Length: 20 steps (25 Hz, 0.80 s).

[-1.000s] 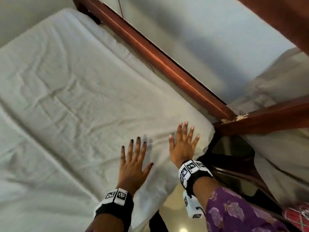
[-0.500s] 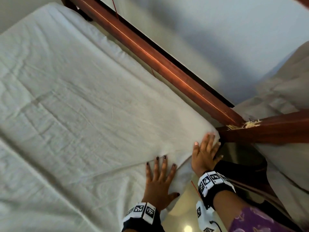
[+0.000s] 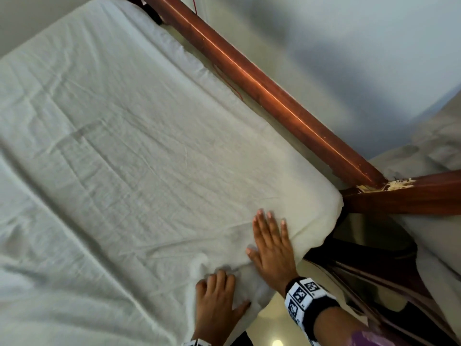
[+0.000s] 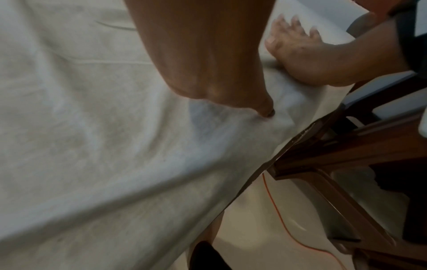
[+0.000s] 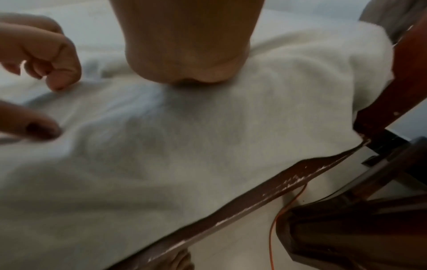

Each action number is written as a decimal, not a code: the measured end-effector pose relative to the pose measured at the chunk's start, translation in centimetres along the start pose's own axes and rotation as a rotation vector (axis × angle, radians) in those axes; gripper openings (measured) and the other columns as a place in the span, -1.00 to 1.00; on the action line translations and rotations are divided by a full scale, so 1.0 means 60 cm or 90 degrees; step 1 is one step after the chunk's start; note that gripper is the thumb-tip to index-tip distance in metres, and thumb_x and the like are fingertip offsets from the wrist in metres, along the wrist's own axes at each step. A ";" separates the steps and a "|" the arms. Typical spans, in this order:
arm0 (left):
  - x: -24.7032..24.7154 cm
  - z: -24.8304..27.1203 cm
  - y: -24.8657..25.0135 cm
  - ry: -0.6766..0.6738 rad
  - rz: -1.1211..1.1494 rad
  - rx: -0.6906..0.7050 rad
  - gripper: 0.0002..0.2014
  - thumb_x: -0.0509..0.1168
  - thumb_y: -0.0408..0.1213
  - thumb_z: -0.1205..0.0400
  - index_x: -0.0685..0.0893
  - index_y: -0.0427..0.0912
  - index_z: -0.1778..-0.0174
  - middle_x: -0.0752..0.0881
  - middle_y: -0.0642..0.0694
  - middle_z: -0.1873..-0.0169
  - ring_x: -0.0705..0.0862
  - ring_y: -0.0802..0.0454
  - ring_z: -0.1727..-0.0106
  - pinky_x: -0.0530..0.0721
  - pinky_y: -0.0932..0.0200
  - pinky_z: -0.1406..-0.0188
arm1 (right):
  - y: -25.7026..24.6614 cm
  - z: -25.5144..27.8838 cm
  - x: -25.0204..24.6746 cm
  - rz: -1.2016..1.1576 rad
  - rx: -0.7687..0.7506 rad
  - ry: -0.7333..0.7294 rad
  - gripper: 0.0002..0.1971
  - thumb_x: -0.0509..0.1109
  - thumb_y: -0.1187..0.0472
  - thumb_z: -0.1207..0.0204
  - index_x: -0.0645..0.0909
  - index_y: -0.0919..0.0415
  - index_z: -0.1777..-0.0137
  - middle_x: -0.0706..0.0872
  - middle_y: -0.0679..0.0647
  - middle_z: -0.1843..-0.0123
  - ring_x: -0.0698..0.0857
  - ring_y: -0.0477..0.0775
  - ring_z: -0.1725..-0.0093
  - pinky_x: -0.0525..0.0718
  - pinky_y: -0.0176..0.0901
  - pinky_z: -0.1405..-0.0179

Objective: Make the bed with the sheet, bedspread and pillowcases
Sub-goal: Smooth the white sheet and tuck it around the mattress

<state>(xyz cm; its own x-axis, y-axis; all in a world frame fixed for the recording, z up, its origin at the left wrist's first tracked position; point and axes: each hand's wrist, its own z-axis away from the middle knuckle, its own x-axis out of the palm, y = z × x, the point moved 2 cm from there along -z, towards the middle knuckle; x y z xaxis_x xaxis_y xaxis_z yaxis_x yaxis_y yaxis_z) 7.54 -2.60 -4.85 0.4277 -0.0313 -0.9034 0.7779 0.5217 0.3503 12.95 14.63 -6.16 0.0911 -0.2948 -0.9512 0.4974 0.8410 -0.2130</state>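
Sheet: the white sheet (image 3: 129, 156) covers the whole mattress top, creased with long folds running across it; its near edge hangs over the side of the bed, and at the corner it is wrapped round the mattress end.
Bed frame: a reddish-brown wooden rail (image 3: 272, 88) runs along the far side of the mattress and meets a second rail (image 3: 409, 196) just beside the mattress corner; the joint there is chipped pale.
Neighbouring cloth: more pale fabric (image 3: 439, 151) lies beyond the second rail, at the right edge of the head view.
Right hand: the right hand (image 3: 270, 245) lies flat on the sheet near the mattress corner, fingers straight and together, palm pressing the cloth down; it grasps nothing.
Left hand: the left hand (image 3: 217, 300) sits at the near edge of the bed, just beside the right one, its fingers curled down into a bunched fold of the sheet and the thumb spread out to the side; it is grasping the sheet.
Wristbands: a black-and-white patterned band (image 3: 308, 299) wraps the right wrist.
Cord: a thin orange cord (image 5: 280, 215) trails on the floor beneath the frame.
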 end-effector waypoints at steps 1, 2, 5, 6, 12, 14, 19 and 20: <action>0.006 0.015 -0.005 0.012 -0.015 0.001 -0.50 0.24 0.31 -0.33 0.47 -0.06 0.10 0.64 -0.14 0.14 0.40 -0.13 0.19 0.26 -0.04 0.25 | -0.013 0.017 0.014 0.006 -0.028 -0.019 -0.30 -0.17 -0.18 -0.68 0.11 0.30 -0.66 0.05 0.24 -0.71 0.12 0.28 -0.67 0.12 0.36 -0.54; 0.013 0.027 -0.006 0.023 -0.030 0.010 -0.58 0.24 0.22 -0.37 0.51 -0.06 0.11 0.62 -0.13 0.14 0.40 -0.13 0.19 0.26 -0.03 0.26 | -0.025 0.034 0.025 0.007 -0.058 -0.033 -0.31 -0.15 -0.17 -0.68 0.11 0.30 -0.66 0.05 0.23 -0.71 0.12 0.28 -0.67 0.14 0.35 -0.53; 0.031 0.068 0.006 0.050 -0.043 0.026 -0.77 0.21 -0.09 -0.39 0.71 -0.08 0.21 0.50 -0.05 0.19 0.43 -0.08 0.18 0.28 0.01 0.25 | -0.070 0.098 0.051 0.026 -0.175 -0.079 -0.36 -0.11 -0.11 -0.69 0.12 0.26 -0.67 0.06 0.19 -0.71 0.05 0.27 -0.68 0.17 0.31 -0.49; 0.035 0.080 0.010 0.050 -0.023 0.018 -0.77 0.20 -0.13 -0.38 0.73 -0.08 0.23 0.54 -0.03 0.22 0.43 -0.05 0.18 0.28 0.03 0.24 | -0.082 0.115 0.053 0.027 -0.196 -0.090 -0.38 -0.10 -0.07 -0.69 0.12 0.25 -0.67 0.06 0.18 -0.71 0.05 0.26 -0.68 0.17 0.30 -0.49; 0.006 0.128 -0.003 0.054 0.099 -0.029 -0.86 0.22 -0.03 -0.38 0.57 0.00 0.34 0.54 0.05 0.32 0.49 0.01 0.24 0.26 0.05 0.23 | -0.066 0.114 0.028 0.033 -0.251 -0.086 -0.36 -0.20 -0.11 -0.72 0.03 0.26 -0.68 0.01 0.18 -0.72 0.07 0.25 -0.68 0.15 0.25 -0.52; -0.021 0.132 -0.033 0.131 0.126 -0.276 -0.76 0.16 0.04 -0.45 0.62 -0.03 0.28 0.61 -0.01 0.27 0.49 -0.01 0.14 0.30 0.00 0.13 | -0.043 0.095 0.015 0.025 -0.103 -0.079 -0.32 -0.23 -0.16 -0.70 -0.02 0.29 -0.69 -0.04 0.22 -0.72 0.03 0.29 -0.68 0.15 0.28 -0.51; -0.040 0.174 -0.095 0.174 0.281 -0.896 -0.43 0.04 0.13 -0.57 0.50 -0.31 -0.21 0.48 -0.46 -0.16 0.47 -0.42 -0.19 0.40 -0.29 -0.14 | -0.038 0.123 0.041 -0.004 0.009 -0.095 -0.29 -0.22 -0.19 -0.70 0.03 0.31 -0.67 0.05 0.28 -0.70 0.04 0.29 -0.68 0.10 0.30 -0.55; -0.039 0.188 -0.097 0.142 0.294 -0.943 -0.49 0.05 0.07 -0.63 0.47 -0.33 -0.24 0.44 -0.47 -0.22 0.44 -0.41 -0.26 0.40 -0.27 -0.19 | -0.039 0.135 0.045 -0.014 0.016 -0.094 -0.29 -0.22 -0.19 -0.70 0.02 0.32 -0.67 0.05 0.29 -0.70 0.05 0.30 -0.68 0.10 0.30 -0.56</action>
<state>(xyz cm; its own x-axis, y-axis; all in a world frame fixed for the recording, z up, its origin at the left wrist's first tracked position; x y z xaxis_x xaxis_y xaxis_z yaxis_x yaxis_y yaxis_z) 7.19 -15.16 -2.01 0.3139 0.4133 -0.8548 -0.5812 0.7956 0.1712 19.04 8.15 -6.43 0.2050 -0.3783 -0.9027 0.5217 0.8226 -0.2263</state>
